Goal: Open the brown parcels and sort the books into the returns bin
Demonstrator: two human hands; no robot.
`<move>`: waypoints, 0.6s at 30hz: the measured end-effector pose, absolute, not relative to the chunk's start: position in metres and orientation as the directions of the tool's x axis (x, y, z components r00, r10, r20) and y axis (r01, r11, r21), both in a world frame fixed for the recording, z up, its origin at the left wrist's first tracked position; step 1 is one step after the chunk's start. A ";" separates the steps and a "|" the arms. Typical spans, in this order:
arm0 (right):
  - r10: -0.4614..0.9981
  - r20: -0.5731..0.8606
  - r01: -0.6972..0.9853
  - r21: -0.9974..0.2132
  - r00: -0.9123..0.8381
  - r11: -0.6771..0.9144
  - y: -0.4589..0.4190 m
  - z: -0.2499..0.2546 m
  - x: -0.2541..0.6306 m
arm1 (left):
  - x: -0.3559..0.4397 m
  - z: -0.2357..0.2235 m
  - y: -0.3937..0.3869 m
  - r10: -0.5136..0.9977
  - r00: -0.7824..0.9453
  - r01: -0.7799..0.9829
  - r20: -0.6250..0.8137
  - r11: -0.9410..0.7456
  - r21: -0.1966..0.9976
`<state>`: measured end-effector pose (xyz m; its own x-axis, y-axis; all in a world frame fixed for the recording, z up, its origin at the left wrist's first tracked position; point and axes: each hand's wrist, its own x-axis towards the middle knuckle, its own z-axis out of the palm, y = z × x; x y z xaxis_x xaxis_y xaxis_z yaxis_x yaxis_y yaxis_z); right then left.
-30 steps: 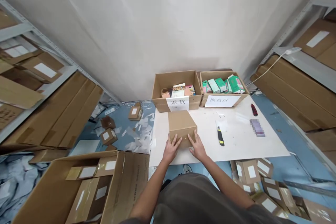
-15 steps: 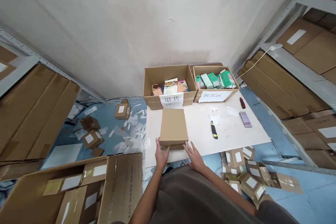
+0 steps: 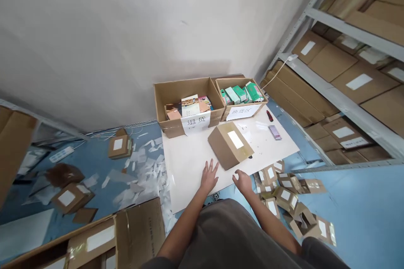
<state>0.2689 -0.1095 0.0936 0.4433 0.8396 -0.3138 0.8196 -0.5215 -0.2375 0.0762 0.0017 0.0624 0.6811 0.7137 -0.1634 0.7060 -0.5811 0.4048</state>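
A brown cardboard box [image 3: 225, 147] with a white label and tape on its top face sits at an angle on the white table [image 3: 186, 172]. My left hand [image 3: 209, 178] is at its near left side, open, fingers spread low over the table. Just in front of the box's near edge, my right hand [image 3: 243, 183] has its fingers half curled and apart, with nothing visible in them. I cannot tell whether either hand touches the box. The yellow and black utility knife is mostly hidden behind the box.
Behind stand two open cartons, one with mixed packets [image 3: 170, 129], one with green boxes [image 3: 243, 111]. A red cutter [image 3: 269, 116] lies far right on the table. Paper scraps [image 3: 145, 172] and parcels [image 3: 285, 195] cover the floor; a large carton [image 3: 142, 235] stands at left, shelving [image 3: 356, 31] at right.
The box has been turned so a labelled face now shows, and it sits farther right, over the knife. Both hands have come off its front corners. The view has swung right.
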 end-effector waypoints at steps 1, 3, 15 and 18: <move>0.843 -0.237 0.809 -0.249 0.483 -0.533 -0.106 0.101 0.274 | 0.081 0.063 0.006 0.699 0.700 0.684 -0.146 -0.596 0.421; 0.842 -0.091 0.804 -0.260 0.531 -0.535 -0.100 0.113 0.290 | 0.092 0.067 0.013 0.673 0.733 0.635 -0.100 -0.625 0.453; 0.919 -0.280 0.936 -0.134 0.279 -0.325 -0.046 0.099 0.366 | 0.157 0.056 -0.001 0.797 0.595 0.710 -0.110 -0.456 0.537; 0.944 -0.263 0.943 -0.209 0.200 -0.258 -0.047 0.091 0.377 | 0.169 0.053 -0.007 0.770 0.637 0.695 -0.024 -0.562 0.448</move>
